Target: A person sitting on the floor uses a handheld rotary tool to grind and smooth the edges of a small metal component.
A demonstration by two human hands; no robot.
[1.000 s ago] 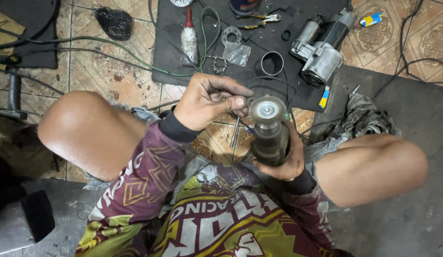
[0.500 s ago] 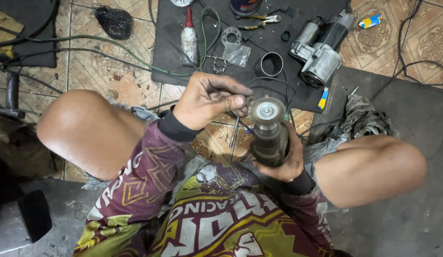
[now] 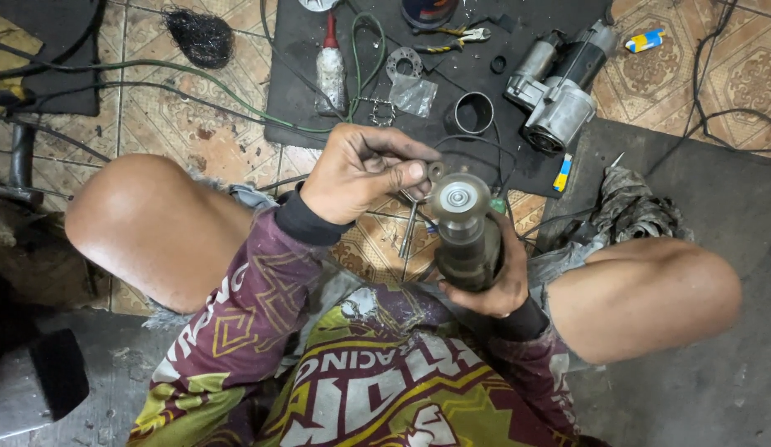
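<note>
Two hands meet over one greasy metal cylinder (image 3: pixel 467 240), which stands upright between the knees, just above my lap and slightly right of centre. From my remote seat I see its round top face turned toward the camera, with a small bright hub in the middle. My right hand (image 3: pixel 495 277) is wrapped around the lower body of the cylinder from the right and near side, fingers clenched firmly about it. My left hand (image 3: pixel 362 171) hovers just left of the cylinder's top, thumb and fingertips pinched on a small ring-shaped part (image 3: pixel 436 171) held right at the rim of the top face; whether the part touches the rim I cannot tell. A thin metal rod (image 3: pixel 409 228) hangs below that hand, beside the cylinder.

Farther out, a dark mat (image 3: pixel 319 99) lies on the patterned tile floor (image 3: pixel 187 132). On it sit a starter motor (image 3: pixel 559 91) at the far right, a black ring sleeve (image 3: pixel 473 112) just left of it, a small bottle with a red tip (image 3: pixel 331 66), and pliers (image 3: pixel 452 37) at the far edge. A crumpled rag (image 3: pixel 630 207) rests right of the cylinder, near the right knee.
</note>
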